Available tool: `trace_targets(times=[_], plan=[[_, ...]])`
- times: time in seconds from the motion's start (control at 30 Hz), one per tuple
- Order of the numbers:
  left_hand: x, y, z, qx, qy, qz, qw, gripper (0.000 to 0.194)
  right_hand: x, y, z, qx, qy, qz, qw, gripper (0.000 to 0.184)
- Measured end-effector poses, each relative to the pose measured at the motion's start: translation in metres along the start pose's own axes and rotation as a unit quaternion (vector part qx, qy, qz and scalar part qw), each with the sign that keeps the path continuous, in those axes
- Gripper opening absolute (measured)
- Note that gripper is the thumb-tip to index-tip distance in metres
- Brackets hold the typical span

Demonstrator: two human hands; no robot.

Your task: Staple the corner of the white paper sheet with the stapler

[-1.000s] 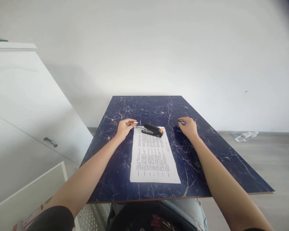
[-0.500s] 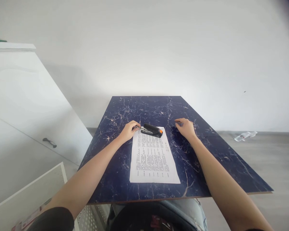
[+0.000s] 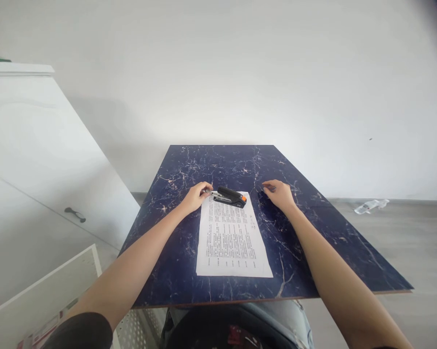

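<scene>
Head view: left fingers pinch stapler; right fingers, grip unclear, past edge of paper.

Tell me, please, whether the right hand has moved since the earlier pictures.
Yes: judged against the paper, the right hand has shifted slightly left, closer to the stapler.

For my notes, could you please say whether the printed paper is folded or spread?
Spread: the paper lies flat on the table, printed side up, with the stapler across its far end.
</scene>
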State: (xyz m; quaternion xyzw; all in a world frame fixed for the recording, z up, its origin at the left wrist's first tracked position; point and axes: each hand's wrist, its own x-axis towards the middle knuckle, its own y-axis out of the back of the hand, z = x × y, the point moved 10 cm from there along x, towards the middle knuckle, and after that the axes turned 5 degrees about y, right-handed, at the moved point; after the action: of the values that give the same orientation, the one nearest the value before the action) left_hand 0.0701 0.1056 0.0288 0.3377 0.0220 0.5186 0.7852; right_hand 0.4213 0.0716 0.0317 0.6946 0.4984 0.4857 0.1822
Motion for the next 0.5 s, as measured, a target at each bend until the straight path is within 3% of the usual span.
trace_targets(times=[0.5], plan=[[-0.0010, 0.0006, 0.0001, -0.008, 0.012, -0.003, 1.000, 0.020, -0.0001, -0.0017, -0.0039, 0.013, 0.009, -0.004, 1.000, 0.027]])
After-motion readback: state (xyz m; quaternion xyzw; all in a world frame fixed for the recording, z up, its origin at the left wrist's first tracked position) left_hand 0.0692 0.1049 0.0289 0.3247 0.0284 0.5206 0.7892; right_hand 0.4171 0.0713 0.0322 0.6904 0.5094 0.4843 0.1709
